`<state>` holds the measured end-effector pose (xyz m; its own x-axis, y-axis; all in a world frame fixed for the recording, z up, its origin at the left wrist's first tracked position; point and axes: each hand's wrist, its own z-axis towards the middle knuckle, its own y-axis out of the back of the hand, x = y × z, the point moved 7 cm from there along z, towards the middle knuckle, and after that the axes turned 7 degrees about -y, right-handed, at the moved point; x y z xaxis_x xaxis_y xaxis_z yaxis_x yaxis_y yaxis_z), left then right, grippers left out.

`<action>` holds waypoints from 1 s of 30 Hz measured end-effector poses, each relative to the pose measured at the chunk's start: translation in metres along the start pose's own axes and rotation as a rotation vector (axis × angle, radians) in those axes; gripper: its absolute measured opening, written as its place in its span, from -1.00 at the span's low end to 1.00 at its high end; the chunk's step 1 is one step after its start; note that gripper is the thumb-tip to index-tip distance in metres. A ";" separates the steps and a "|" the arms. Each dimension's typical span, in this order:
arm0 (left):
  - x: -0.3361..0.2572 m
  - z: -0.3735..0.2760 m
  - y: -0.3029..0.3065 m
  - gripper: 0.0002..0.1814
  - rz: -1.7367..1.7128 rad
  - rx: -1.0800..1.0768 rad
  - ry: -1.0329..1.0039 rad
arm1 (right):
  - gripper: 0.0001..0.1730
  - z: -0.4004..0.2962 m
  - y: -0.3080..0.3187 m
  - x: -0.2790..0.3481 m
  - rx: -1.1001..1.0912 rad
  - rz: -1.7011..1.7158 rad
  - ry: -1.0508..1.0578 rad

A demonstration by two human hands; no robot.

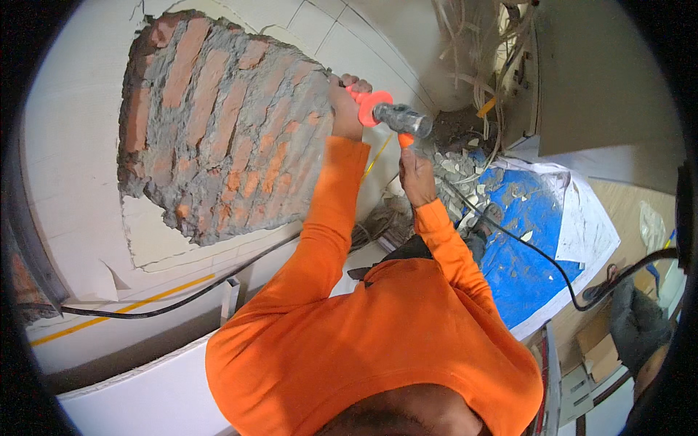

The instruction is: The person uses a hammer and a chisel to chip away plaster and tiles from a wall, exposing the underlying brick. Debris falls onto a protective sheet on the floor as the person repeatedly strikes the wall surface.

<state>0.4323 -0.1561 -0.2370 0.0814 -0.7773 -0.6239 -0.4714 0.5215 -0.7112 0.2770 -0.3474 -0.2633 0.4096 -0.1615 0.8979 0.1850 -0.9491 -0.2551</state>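
My left hand (347,103) grips a cold chisel by its red plastic hand guard (375,108), close to the right edge of the exposed brickwork (218,120). The chisel's tip is hidden. In my right hand (418,177) is the orange handle (405,140) of a club hammer. Its grey steel head (404,118) is right at the guard, lined up with the chisel's end; whether they touch I cannot tell. Rough grey mortar and red bricks show where the wall's pale facing (71,180) is broken away.
Rubble (463,169) lies on the floor beside a dusty blue tarp (518,245). A black cable (523,248) crosses the tarp and continues along the wall's foot. Loose wires (480,71) hang at the upper right. Another person's leg (635,321) shows at the far right.
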 end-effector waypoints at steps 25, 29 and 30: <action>0.037 -0.007 0.008 -0.38 0.026 -0.091 0.098 | -0.27 -0.093 0.093 0.133 -0.191 0.834 1.068; 0.033 -0.008 -0.004 -0.40 0.036 -0.052 0.134 | -0.67 -0.010 0.005 -0.017 -0.207 -0.087 0.175; 0.032 -0.012 0.010 -0.42 0.076 -0.038 0.139 | -0.75 -0.006 -0.010 -0.036 -0.094 -0.096 0.060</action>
<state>0.4193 -0.1797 -0.2602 -0.0764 -0.7788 -0.6226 -0.5046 0.5688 -0.6495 0.2550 -0.3340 -0.2905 0.3394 -0.0816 0.9371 0.1356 -0.9816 -0.1346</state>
